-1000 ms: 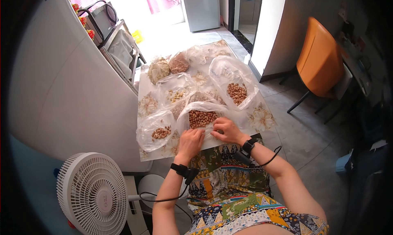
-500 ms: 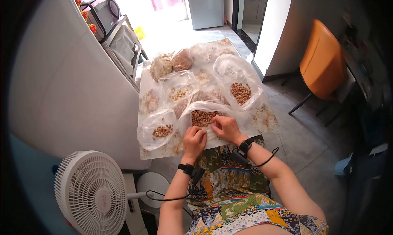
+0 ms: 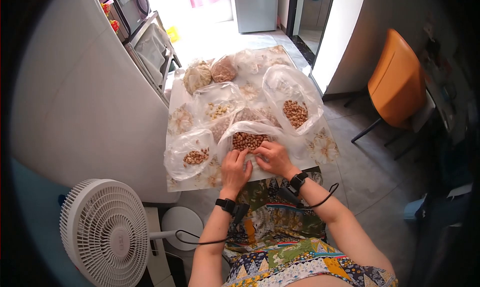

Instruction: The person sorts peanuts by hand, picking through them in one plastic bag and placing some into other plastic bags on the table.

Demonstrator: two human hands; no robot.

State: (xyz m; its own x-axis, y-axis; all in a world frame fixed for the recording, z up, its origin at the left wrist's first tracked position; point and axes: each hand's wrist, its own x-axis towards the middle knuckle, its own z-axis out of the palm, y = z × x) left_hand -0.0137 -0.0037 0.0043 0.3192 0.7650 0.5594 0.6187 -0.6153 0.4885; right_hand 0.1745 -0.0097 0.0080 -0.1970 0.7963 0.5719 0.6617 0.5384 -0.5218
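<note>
An open clear plastic bag (image 3: 226, 143) of reddish-brown peanuts (image 3: 250, 141) lies at the near side of the table, right in front of me. My left hand (image 3: 236, 168) is at its near edge, fingers curled together beside the peanuts. My right hand (image 3: 273, 158) rests close by on the right, thumb and fingers bent into a pinch at the same edge. Anything between the fingertips of either hand is too small to make out. To the left sits a bag with a few peanuts (image 3: 196, 157); to the right, another bag holds more peanuts (image 3: 295, 114).
Pale kernels (image 3: 218, 110) lie in a bag behind. Two full tied bags, one yellowish (image 3: 198, 78) and one pinkish (image 3: 223, 71), stand at the far end of the flowered table (image 3: 322, 146). A white fan (image 3: 107, 237) is at lower left, an orange chair (image 3: 395, 82) at right.
My left hand has reached forward to the peanuts, its fingers now nearer my right hand. My right hand has shifted slightly at the bag's edge. The view has moved a little.
</note>
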